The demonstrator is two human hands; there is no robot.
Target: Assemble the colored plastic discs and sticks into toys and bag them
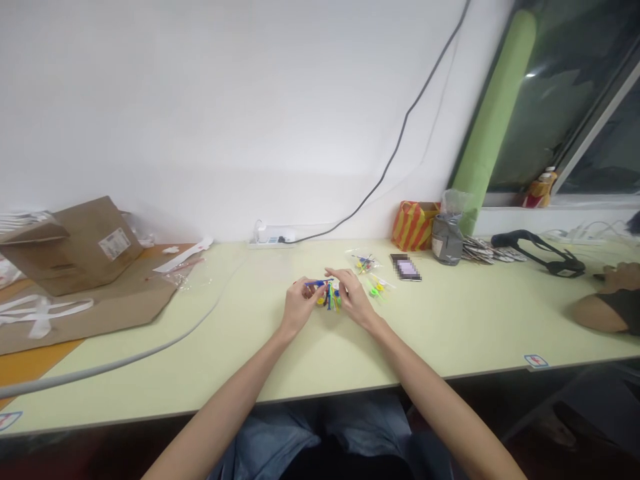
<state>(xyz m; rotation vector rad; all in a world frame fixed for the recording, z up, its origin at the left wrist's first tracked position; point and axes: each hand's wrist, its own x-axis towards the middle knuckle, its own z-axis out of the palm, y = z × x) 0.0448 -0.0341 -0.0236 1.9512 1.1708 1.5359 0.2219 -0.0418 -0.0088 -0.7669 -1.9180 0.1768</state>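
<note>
A small heap of coloured plastic pieces [330,298], with blue, green, yellow and red sticks among them, lies on the table between my hands. My left hand [299,305] is closed at the heap's left side, its fingers pinching a thin blue plastic stick [315,284]. On the other side, my right hand [353,297] reaches over the heap with its index finger stretched out and apart from the thumb; nothing held shows in it. The fingertips of both hands partly hide the pieces. Beyond my right hand lie loose yellow and green plastic pieces [377,287] and a clear bag of similar pieces [365,263].
A phone [407,267], a striped bag [414,225] and a grey pouch [447,239] stand or lie at the back right. A black headset [540,252] is near another person's arm [603,313]. Left are a cardboard box [75,247] and a grey cable [150,350].
</note>
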